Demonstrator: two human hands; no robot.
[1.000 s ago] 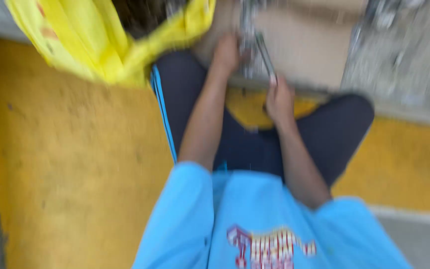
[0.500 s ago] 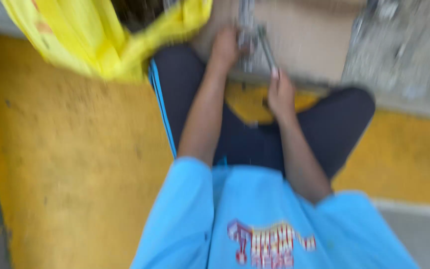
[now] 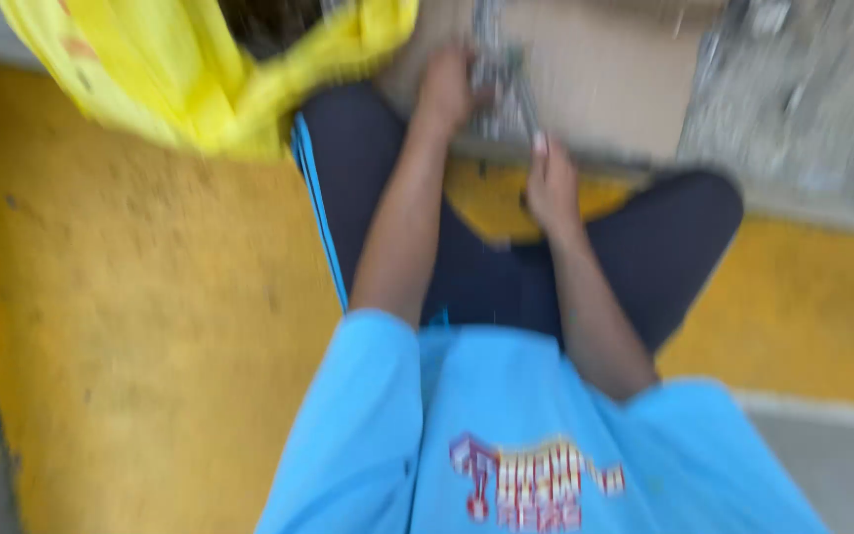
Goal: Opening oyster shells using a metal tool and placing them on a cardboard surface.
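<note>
Blurred metal object (image 3: 499, 84) between hands

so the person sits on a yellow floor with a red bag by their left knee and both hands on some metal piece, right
Not quite: the bag is yellow, not red, as the head view shows. The rest holds: the person sits on the yellow floor, left hand and right hand on the blurred grey metal piece.

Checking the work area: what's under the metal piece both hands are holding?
Under the metal piece lies a tan board; the left hand hides part of it.
</note>
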